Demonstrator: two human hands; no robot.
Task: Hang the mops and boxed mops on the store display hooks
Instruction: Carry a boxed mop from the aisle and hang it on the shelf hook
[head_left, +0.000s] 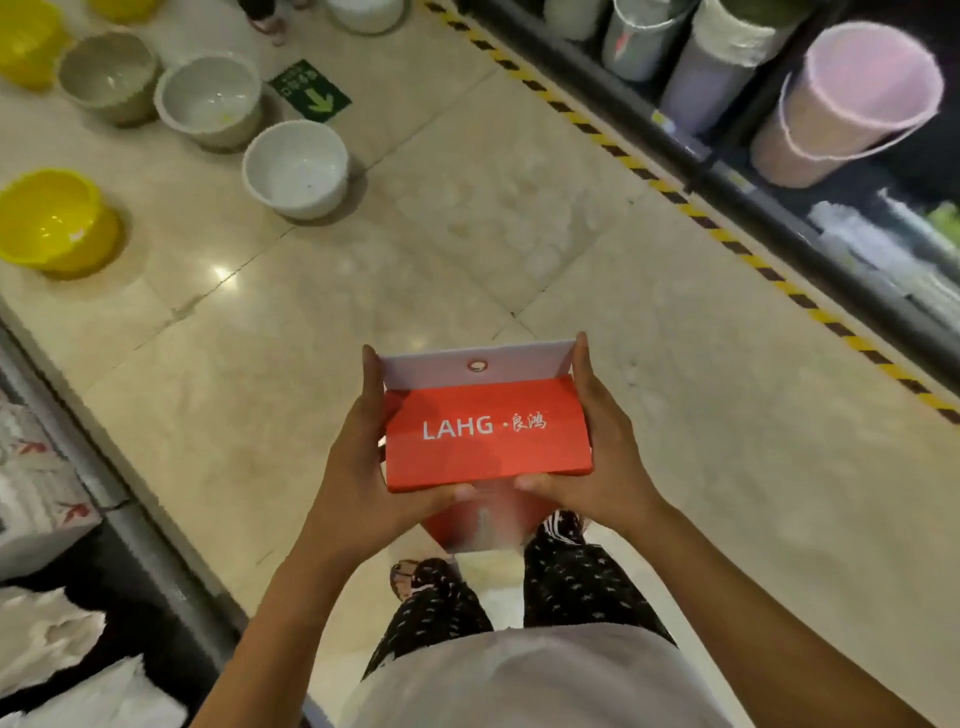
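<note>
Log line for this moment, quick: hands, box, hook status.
left hand: holding red boxed mop | right hand: holding same box | hang tab: up, hole free | display hook: none in view | not yet hung

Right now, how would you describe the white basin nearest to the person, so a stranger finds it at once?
Start at the green arrow sign on the floor. Just below it stands the white basin, last in a diagonal row of basins. It alone is pure white; the neighbouring basin looks greyer, and the basin farther left is yellow.
</note>
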